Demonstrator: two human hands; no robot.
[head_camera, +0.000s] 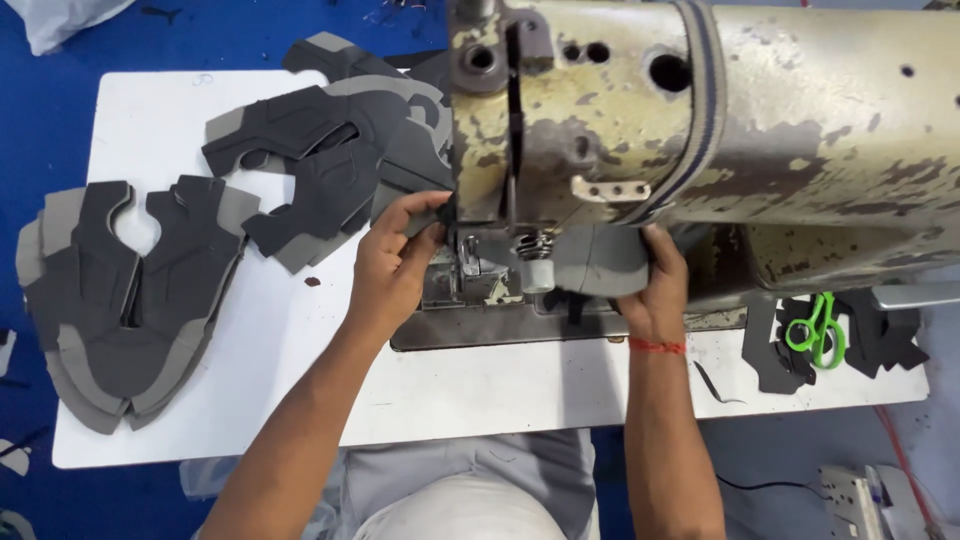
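Observation:
A worn cream sewing machine (760, 130) fills the upper right of the head view. My left hand (395, 262) pinches the edge of a dark grey shoe-upper piece (420, 165) just left of the needle area. My right hand (655, 285), with a red thread around its wrist, grips a grey rounded shoe piece (600, 258) beside the presser foot (537, 270). The needle itself is hidden behind the machine head.
The white table (170, 130) carries a stack of grey-and-black cut uppers (120, 300) at the left and a looser pile (310, 150) behind. Green-handled scissors (818, 328) lie on dark scraps at the right. Blue floor surrounds the table.

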